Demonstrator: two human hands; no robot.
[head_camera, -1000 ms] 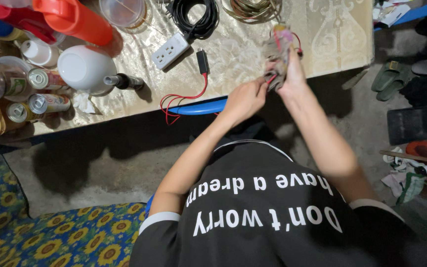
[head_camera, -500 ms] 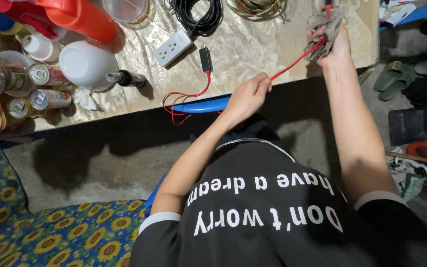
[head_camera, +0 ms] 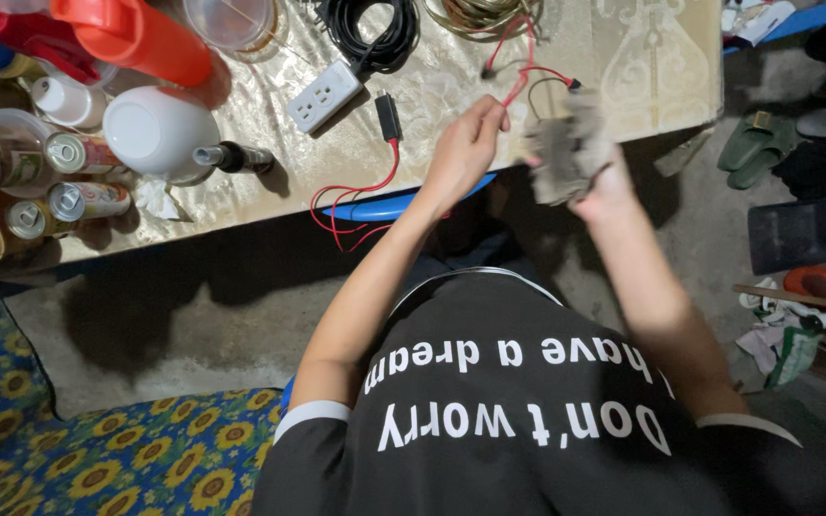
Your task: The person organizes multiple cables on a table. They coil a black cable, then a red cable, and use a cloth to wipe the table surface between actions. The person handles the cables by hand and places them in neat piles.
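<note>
Left hand (head_camera: 470, 143) pinching red wire (head_camera: 518, 81); right hand (head_camera: 580, 158) blurred, grip unclear. Wire could snag coil (head_camera: 480, 14) beyond left hand.

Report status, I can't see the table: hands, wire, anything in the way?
Left hand pinching red wire. Right hand blurred, gripping a grey tool. White power strip and black cable coil close by.

You see a table (head_camera: 642, 86) under gold patterned cloth at twelve o'clock, bare concrete floor (head_camera: 193, 315), sunflower mat (head_camera: 69, 449) at seven.
</note>
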